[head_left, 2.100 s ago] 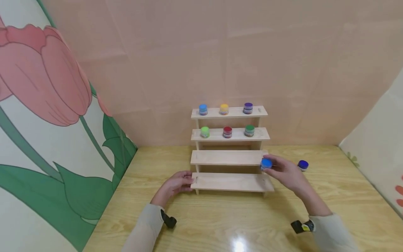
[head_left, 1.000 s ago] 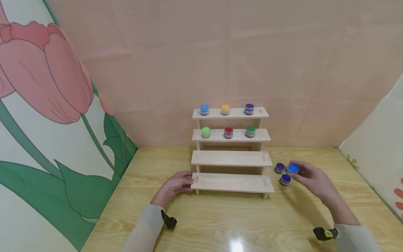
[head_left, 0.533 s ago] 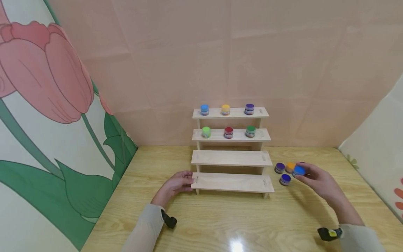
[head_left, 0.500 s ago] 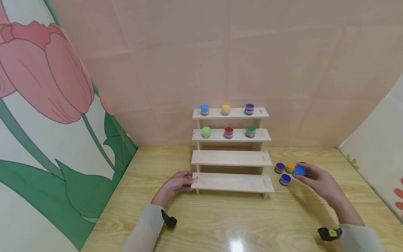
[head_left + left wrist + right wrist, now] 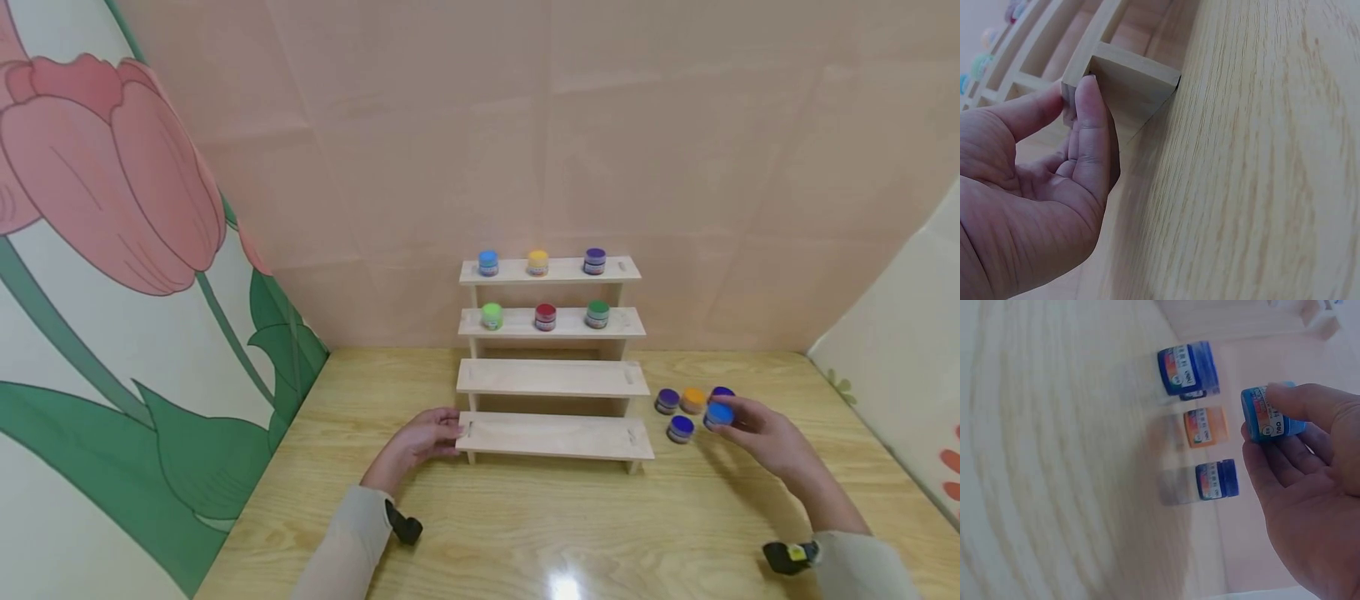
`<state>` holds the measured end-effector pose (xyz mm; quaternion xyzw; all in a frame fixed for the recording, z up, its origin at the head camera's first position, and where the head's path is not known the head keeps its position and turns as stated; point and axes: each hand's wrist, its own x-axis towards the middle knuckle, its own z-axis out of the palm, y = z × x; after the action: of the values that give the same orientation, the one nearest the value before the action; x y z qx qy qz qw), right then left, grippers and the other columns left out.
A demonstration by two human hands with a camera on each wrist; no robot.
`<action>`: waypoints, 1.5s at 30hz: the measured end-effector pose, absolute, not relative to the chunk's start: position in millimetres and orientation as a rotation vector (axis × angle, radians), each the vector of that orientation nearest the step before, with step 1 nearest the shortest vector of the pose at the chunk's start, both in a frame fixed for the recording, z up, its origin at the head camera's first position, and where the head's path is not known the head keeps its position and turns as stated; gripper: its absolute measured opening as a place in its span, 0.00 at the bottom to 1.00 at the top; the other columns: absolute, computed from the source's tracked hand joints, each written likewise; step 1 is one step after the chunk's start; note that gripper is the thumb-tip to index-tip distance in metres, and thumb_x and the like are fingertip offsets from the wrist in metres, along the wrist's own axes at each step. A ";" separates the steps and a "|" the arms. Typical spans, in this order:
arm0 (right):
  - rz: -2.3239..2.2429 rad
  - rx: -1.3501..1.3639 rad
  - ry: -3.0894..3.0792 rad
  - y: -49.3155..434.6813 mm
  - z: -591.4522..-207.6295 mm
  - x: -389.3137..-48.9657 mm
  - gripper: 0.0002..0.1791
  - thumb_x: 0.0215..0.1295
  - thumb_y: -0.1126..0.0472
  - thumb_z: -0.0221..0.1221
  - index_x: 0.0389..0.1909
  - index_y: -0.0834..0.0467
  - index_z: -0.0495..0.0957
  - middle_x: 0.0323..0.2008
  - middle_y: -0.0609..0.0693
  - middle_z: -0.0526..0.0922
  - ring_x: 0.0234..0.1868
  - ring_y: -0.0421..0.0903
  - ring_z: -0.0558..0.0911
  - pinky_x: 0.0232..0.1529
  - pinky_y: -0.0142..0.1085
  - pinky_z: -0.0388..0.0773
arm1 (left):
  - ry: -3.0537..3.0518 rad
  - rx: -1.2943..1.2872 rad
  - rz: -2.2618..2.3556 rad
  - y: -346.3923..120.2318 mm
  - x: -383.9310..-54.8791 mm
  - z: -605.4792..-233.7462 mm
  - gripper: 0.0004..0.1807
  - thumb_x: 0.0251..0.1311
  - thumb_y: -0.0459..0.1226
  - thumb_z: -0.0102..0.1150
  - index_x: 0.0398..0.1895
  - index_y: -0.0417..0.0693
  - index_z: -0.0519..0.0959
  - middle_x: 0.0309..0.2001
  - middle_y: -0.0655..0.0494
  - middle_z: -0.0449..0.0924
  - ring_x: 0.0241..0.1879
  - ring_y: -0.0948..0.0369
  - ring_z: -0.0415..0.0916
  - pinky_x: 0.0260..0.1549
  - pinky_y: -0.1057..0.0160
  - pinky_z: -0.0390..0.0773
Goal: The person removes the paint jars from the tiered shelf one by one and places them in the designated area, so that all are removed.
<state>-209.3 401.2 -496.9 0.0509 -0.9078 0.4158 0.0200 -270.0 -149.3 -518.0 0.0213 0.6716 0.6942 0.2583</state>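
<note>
My right hand [image 5: 768,437] pinches a blue paint jar [image 5: 718,416] between thumb and fingers, beside a group of jars on the table. The right wrist view shows that jar [image 5: 1266,412] held apart from the others, its label facing the camera. Around it stand a purple jar [image 5: 667,402], an orange jar [image 5: 693,401] and two dark blue jars, one in front [image 5: 681,429] and one behind [image 5: 722,392]. My left hand [image 5: 420,436] grips the left end of the lowest step of a wooden tiered rack [image 5: 555,435]; in the left wrist view thumb and fingers close on the board's end [image 5: 1072,94].
On the rack's top step sit light blue [image 5: 488,263], yellow [image 5: 537,263] and purple [image 5: 595,262] jars. The step below bears light green [image 5: 492,317], red [image 5: 545,317] and green [image 5: 597,315] ones. The two lower steps are bare. A pink backdrop [image 5: 420,167] rises behind the table [image 5: 487,533].
My right hand has carried the blue jar from the rack's right end rightward, past the jars on the table, uncovering the orange and rear dark blue ones. My left hand stays on the rack.
</note>
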 end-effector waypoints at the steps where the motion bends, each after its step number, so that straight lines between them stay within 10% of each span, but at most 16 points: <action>1: 1.276 0.159 -2.825 402.1 -498.3 -210.1 0.33 0.73 0.53 0.61 0.69 0.70 0.67 0.61 0.76 0.73 0.48 0.27 0.76 0.41 0.19 0.75 | 1.820 0.055 1.881 -149.3 -270.0 -517.9 0.31 0.70 0.27 0.55 0.72 0.26 0.59 0.55 0.43 0.73 0.43 0.58 0.77 0.35 0.66 0.84; 8: 1.225 0.167 -2.872 406.8 -506.8 -215.0 0.32 0.74 0.53 0.60 0.69 0.69 0.67 0.64 0.77 0.70 0.61 0.71 0.74 0.41 0.19 0.75 | 1.829 0.058 1.882 -149.5 -268.7 -515.2 0.31 0.69 0.27 0.56 0.72 0.26 0.59 0.54 0.43 0.74 0.42 0.58 0.78 0.35 0.66 0.84; 19: 1.188 0.137 -2.954 410.0 -511.2 -218.7 0.34 0.74 0.48 0.58 0.71 0.67 0.65 0.65 0.78 0.67 0.62 0.75 0.72 0.54 0.61 0.77 | 1.838 0.060 1.873 -149.6 -269.1 -513.8 0.32 0.69 0.27 0.56 0.73 0.26 0.58 0.56 0.42 0.73 0.42 0.59 0.78 0.35 0.65 0.84; 45: 1.068 0.171 -3.013 411.4 -519.7 -229.9 0.31 0.71 0.55 0.63 0.66 0.70 0.69 0.58 0.79 0.72 0.57 0.76 0.75 0.50 0.63 0.78 | 1.842 0.017 1.872 -148.4 -269.7 -516.3 0.32 0.69 0.27 0.57 0.73 0.28 0.60 0.55 0.43 0.72 0.43 0.57 0.77 0.36 0.65 0.84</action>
<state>-229.9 411.4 -519.7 0.0534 -0.9408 0.3335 -0.0299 -269.7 -148.4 -516.3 0.0062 0.6783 0.6891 0.2549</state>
